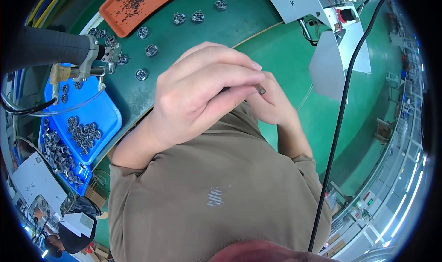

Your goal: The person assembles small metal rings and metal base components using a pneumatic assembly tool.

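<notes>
My left hand (202,89) is raised close to my chest with its fingers curled, pinching a small dark metal piece (261,89) at the fingertips. My right hand (274,106) sits just behind and under it, touching the left fingers. Its own fingers are hidden, so I cannot tell its grip on the piece. Both forearms come out of my brown shirt (216,193), which fills the lower part of the view.
Several round metal parts (151,50) lie on the green mat (216,27). An orange tray (138,4) of tiny dark screws is at the back. Blue trays (94,119) of metal parts and a hanging grey power driver (69,52) are at left. A grey machine (304,2) and a black cable (340,119) are at right.
</notes>
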The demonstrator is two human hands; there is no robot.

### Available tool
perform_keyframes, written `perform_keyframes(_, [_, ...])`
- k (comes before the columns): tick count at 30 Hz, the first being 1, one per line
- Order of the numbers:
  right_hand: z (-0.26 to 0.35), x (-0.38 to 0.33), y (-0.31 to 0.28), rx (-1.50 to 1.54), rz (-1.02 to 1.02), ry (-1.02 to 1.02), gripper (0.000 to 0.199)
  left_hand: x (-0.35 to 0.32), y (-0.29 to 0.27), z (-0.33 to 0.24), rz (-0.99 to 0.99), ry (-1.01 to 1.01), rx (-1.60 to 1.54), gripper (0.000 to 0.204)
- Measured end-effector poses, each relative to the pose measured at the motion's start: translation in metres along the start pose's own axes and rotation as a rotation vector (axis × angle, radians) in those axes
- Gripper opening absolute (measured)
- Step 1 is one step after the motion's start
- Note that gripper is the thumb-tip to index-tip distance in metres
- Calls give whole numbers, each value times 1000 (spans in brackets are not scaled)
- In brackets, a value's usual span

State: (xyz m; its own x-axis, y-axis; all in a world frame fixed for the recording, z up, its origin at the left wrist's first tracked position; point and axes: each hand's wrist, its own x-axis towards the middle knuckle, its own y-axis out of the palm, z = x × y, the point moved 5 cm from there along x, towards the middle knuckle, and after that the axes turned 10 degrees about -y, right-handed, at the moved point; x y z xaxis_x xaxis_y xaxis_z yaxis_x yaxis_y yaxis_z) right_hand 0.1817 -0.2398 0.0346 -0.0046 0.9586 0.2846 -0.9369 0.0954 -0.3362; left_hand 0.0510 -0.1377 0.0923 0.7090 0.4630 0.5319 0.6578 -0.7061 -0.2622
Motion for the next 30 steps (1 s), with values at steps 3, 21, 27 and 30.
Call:
perform_keyframes(3, [-2, 0, 1, 47, -23, 26, 19, 0, 0, -4, 9, 48, 63, 27])
perform_keyframes(21, [-26, -22, 19, 1165, 289, 307, 33, -22, 11, 49, 66, -583, -894, 20])
perform_keyframes(27, [-45, -16, 24, 1047, 144, 402, 25, -32, 5, 48, -146, -593, -742, 25])
perform_keyframes(30, [-47, -7, 20, 960, 108, 430, 23, -39, 1, 46, -232, -596, -689, 28])
